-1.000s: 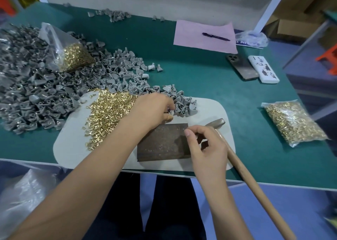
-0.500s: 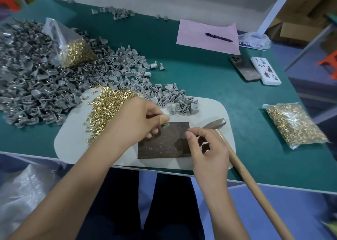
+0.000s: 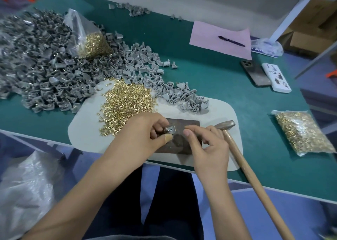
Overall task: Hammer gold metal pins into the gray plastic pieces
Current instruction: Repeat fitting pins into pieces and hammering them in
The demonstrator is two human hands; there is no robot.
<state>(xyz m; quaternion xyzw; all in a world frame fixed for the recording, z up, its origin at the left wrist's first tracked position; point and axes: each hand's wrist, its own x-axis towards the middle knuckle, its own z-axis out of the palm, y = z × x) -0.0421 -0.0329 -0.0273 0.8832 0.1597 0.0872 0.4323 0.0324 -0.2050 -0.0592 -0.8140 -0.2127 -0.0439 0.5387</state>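
My left hand (image 3: 145, 136) pinches one gray plastic piece (image 3: 170, 129) over the dark metal block (image 3: 176, 148). My right hand (image 3: 207, 148) has thumb and forefinger pinched together right beside that piece, on a gold pin too small to see clearly. The hammer (image 3: 225, 125) lies on the white mat (image 3: 218, 108) just right of my right hand, its wooden handle reaching past the table edge. A loose pile of gold pins (image 3: 127, 103) lies left of the block. Gray pieces (image 3: 189, 103) sit behind it.
A big heap of gray pieces (image 3: 45, 66) fills the left of the green table, with a bag of pins (image 3: 93, 43) on it. Another pin bag (image 3: 306, 132) lies at right. Behind are a phone (image 3: 255, 72), a white box (image 3: 276, 77) and pink paper (image 3: 218, 37) with a pen.
My left hand took a gray piece from the cluster behind the block and drew it back over the block, up to my right hand's fingertips. The hammer has not moved.
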